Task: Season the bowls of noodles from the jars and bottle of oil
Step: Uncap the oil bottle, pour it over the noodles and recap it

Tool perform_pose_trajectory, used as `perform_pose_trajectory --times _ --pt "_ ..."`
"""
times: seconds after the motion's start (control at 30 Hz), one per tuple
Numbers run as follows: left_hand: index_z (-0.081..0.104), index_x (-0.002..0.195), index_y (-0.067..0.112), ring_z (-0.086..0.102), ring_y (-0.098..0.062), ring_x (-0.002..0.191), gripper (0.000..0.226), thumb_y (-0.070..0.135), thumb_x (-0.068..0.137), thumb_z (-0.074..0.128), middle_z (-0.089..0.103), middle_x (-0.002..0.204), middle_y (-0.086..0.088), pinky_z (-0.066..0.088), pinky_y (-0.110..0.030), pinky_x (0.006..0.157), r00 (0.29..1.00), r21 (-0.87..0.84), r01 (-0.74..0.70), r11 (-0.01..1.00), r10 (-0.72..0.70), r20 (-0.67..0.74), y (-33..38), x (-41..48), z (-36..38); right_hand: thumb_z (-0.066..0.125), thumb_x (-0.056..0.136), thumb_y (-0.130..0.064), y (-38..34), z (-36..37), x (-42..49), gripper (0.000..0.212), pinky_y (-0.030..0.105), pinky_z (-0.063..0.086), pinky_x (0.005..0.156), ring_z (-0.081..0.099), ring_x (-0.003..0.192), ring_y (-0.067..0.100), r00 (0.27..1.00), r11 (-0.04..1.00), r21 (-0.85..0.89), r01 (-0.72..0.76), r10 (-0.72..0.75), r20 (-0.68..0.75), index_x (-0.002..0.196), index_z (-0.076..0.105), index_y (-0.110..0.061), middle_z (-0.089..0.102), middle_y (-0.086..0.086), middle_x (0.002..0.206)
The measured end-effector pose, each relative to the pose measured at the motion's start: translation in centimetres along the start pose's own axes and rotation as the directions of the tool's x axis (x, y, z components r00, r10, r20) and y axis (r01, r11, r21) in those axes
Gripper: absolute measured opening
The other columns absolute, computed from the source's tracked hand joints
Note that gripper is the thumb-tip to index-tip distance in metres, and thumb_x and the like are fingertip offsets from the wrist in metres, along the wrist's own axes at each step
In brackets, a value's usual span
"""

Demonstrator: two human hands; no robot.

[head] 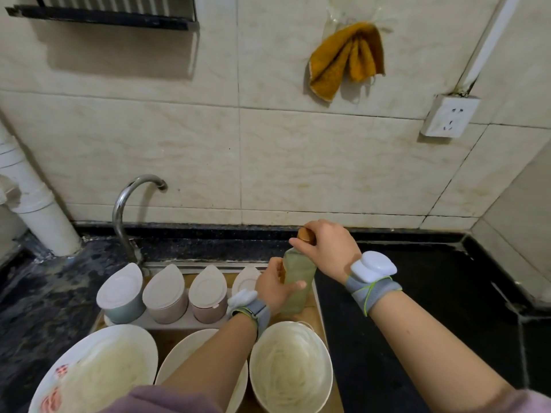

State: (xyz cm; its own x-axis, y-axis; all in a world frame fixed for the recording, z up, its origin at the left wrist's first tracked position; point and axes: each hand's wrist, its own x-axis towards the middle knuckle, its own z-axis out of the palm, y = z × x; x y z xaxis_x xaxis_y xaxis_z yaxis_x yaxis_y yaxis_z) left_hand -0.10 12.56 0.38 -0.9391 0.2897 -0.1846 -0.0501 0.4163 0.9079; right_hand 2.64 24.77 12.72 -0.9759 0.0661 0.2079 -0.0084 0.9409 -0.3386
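A clear bottle of pale oil (299, 296) stands upright at the right end of a wooden board. My left hand (275, 289) wraps around its body. My right hand (328, 248) grips its brown cap (304, 234) from above. Three white bowls of pale noodles sit in front: a large one at left (98, 371), a middle one (185, 353) partly hidden by my left forearm, and a right one (290, 365). Behind them a row of lidded seasoning jars stands in a holder: grey-blue (122, 296), pink (165, 295), pink (208, 293), and one more (246, 278) mostly hidden by my left hand.
A curved metal tap (125, 210) rises behind the jars. Black stone counter (417, 293) stretches to the right. A white pipe (38, 210) stands at left. On the tiled wall hang an orange cloth (346, 58) and a socket (450, 116).
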Motion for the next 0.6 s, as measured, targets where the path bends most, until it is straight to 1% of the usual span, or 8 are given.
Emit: perform_pose_trajectory --times 0.07,0.17,0.23,0.33,0.4,0.47,0.53,0.6 --pt "0.048 0.109 0.019 0.064 -0.021 0.097 0.052 0.04 0.072 0.079 0.067 0.106 0.0 0.054 -0.044 0.087 0.999 0.039 -0.034 0.999 0.035 -0.017 0.1 -0.3 0.3 0.056 0.088 -0.046 0.0 -0.1 0.1 0.037 0.032 0.031 0.061 0.046 0.069 0.025 1.0 1.0 -0.017 0.006 -0.006 0.014 0.073 0.046 -0.014 0.048 0.002 0.074" --pt "0.046 0.109 0.026 0.063 -0.019 0.096 0.048 0.042 0.075 0.076 0.065 0.103 0.005 0.053 -0.037 0.085 0.995 0.066 -0.088 0.994 0.091 -0.047 0.6 -0.8 0.4 0.055 0.088 -0.044 -0.1 -0.7 0.3 0.037 0.032 0.034 0.061 0.053 0.073 0.031 0.999 0.999 -0.025 0.032 -0.031 0.034 0.074 0.052 -0.01 0.052 0.004 0.075" --pt "0.049 0.111 0.03 0.063 -0.015 0.096 0.047 0.042 0.075 0.076 0.066 0.102 0.008 0.053 -0.035 0.086 0.985 0.027 -0.156 0.987 0.158 -0.069 1.1 -1.3 0.1 0.056 0.088 -0.042 -0.2 -1.5 0.5 0.036 0.032 0.035 0.06 0.054 0.072 0.032 0.999 0.999 -0.002 0.051 -0.051 0.013 0.073 0.054 -0.009 0.053 0.004 0.072" --pt "0.055 0.108 0.031 0.063 -0.008 0.091 0.044 0.039 0.073 0.08 0.068 0.097 0.011 0.055 -0.03 0.081 0.957 -0.01 -0.264 0.964 0.261 -0.127 2.7 -1.9 -1.3 0.056 0.085 -0.044 -0.6 -3.2 1.2 0.036 0.034 0.04 0.061 0.057 0.074 0.032 0.994 0.997 0.031 0.077 -0.074 -0.078 0.074 0.057 -0.01 0.057 0.005 0.072" --pt "0.06 0.105 0.027 0.066 -0.008 0.087 0.045 0.04 0.068 0.082 0.07 0.093 0.009 0.057 -0.032 0.079 0.943 -0.054 -0.314 0.948 0.305 -0.136 3.9 -2.3 -2.5 0.057 0.084 -0.048 -1.3 -4.4 1.6 0.037 0.036 0.046 0.065 0.059 0.075 0.031 0.989 0.993 0.063 0.099 -0.091 -0.12 0.076 0.059 -0.012 0.061 0.003 0.074" --pt "0.064 0.103 0.025 0.07 -0.015 0.085 0.048 0.043 0.064 0.084 0.072 0.089 0.005 0.059 -0.041 0.077 0.939 -0.136 -0.339 0.931 0.324 -0.119 5.1 -2.4 -3.7 0.057 0.083 -0.052 -2.2 -6.0 2.4 0.04 0.038 0.049 0.068 0.06 0.075 0.029 0.986 0.989 0.092 0.114 -0.101 -0.133 0.078 0.058 -0.012 0.06 -0.002 0.069" --pt "0.066 0.101 0.025 0.072 -0.021 0.081 0.045 0.038 0.063 0.085 0.07 0.084 0.003 0.06 -0.046 0.074 0.931 -0.2 -0.363 0.91 0.347 -0.113 6.5 -4.9 -5.3 0.061 0.081 -0.054 -4.0 -8.3 1.0 0.044 0.034 0.046 0.065 0.058 0.071 0.022 0.979 0.986 0.111 0.125 -0.104 -0.177 0.078 0.06 -0.011 0.055 -0.012 0.059" --pt "0.067 0.101 0.022 0.071 -0.018 0.075 0.039 0.027 0.068 0.086 0.067 0.08 0.001 0.061 -0.042 0.07 0.93 -0.245 -0.365 0.898 0.362 -0.061 7.3 -5.8 -6.0 0.065 0.078 -0.052 -4.7 -9.8 1.1 0.044 0.029 0.04 0.056 0.054 0.061 0.013 0.981 0.984 0.133 0.119 -0.096 -0.169 0.074 0.061 -0.009 0.053 -0.016 0.052"
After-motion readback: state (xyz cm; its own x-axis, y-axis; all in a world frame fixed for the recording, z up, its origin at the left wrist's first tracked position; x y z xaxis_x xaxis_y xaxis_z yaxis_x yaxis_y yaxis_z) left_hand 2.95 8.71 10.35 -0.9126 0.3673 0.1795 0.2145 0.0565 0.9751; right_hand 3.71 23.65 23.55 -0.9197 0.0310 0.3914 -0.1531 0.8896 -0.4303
